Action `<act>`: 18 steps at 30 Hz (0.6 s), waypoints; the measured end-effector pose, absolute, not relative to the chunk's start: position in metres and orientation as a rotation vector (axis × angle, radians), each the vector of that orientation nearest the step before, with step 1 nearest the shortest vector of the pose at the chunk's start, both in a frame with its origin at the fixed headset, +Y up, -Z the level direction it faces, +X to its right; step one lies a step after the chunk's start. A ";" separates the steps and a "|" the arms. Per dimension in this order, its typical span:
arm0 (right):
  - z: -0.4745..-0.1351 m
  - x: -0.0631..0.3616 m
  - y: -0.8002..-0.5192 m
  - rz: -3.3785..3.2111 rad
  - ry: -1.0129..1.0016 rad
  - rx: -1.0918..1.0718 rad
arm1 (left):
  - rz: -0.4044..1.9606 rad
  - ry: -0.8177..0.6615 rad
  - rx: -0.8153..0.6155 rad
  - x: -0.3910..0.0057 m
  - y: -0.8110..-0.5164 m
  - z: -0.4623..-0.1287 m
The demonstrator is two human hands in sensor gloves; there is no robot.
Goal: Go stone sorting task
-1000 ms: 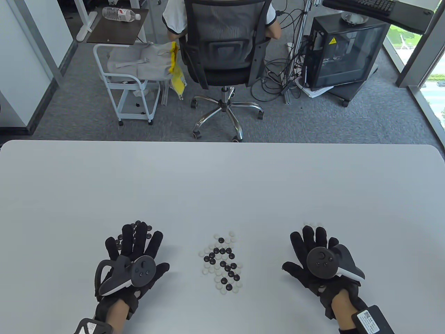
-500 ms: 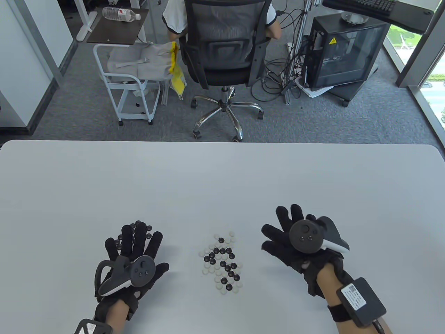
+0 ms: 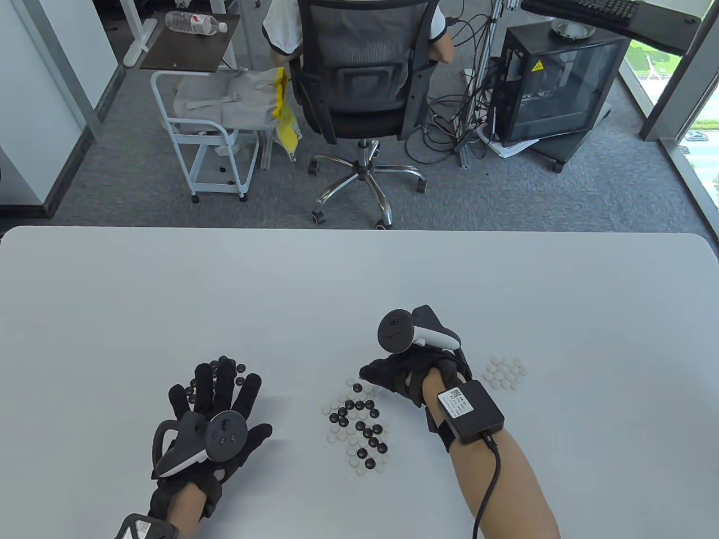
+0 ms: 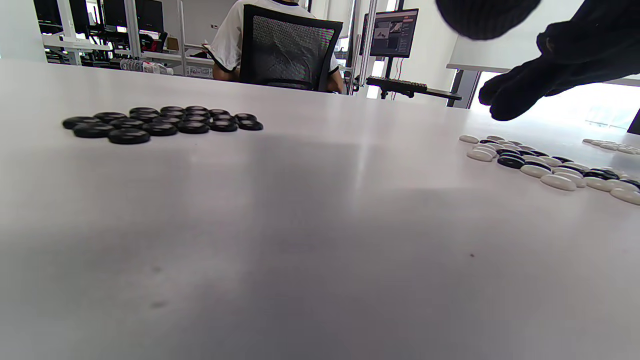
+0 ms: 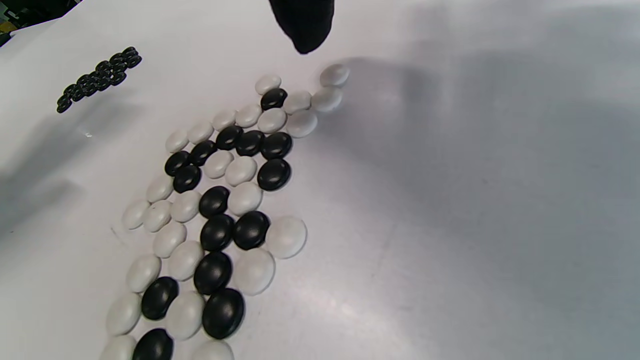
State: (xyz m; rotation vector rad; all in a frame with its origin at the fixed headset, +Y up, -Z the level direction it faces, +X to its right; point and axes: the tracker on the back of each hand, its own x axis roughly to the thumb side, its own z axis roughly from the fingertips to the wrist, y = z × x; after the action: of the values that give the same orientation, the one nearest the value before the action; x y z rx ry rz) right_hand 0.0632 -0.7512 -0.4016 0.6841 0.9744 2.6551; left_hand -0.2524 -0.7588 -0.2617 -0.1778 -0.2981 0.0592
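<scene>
The black-gloved right hand (image 3: 401,373) has swung from the sorted cluster of white stones (image 3: 505,374) to the mixed black-and-white stone pile (image 3: 359,429), fingertips (image 5: 302,22) poised above, grip unclear. The black-gloved left hand (image 3: 216,412) stays flat, fingers spread, over the black stone group (image 4: 160,121); another pick seems imminent

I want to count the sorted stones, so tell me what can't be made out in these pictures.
- Black stone group: in the table view the left hand lies over most of it; the left wrist view is too low for a count.
- White stone group: cut by the left wrist view's right edge.
- Right hand: fingertips hidden under the hand, so any touch on the mixed pile is unclear.
</scene>
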 end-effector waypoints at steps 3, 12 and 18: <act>-0.403 0.059 -0.761 2.651 1.010 0.684 | 0.070 -0.301 -0.176 -0.253 -0.758 -0.262; -0.432 0.120 -0.762 2.806 1.045 0.389 | 0.075 -0.300 -0.169 -0.255 -0.756 -0.261; -0.438 0.185 -0.759 2.871 1.015 0.125 | 0.067 -0.312 -0.189 -0.252 -0.758 -0.262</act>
State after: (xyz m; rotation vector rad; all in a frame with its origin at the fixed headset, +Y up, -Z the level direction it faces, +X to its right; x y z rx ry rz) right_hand 0.1849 -0.7593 -0.4378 0.1253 1.0153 2.8707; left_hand -0.2521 -0.7579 -0.2622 -0.1893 -0.3121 0.0670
